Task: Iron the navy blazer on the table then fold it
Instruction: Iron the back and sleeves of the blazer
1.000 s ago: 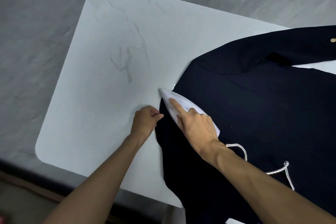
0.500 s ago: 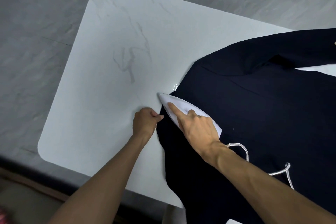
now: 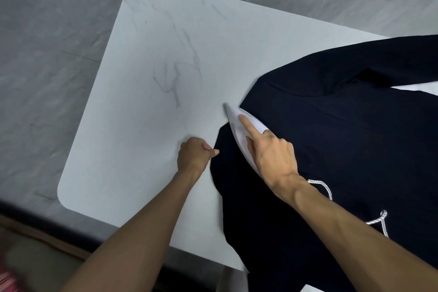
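The blazer lies flat on the tabletop. The right grip, clasping the iron, has slid it slightly forward, nose past the hem. The left grip still pinches that hem taut. Ironing is likely unfinished.

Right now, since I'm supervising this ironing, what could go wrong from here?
The iron pokes past the blazer onto the table, which heat might mark. The left hand pinches the blazer's edge beside the iron, so its fingers could get burned. The cord lies looped on the blazer and might snag.
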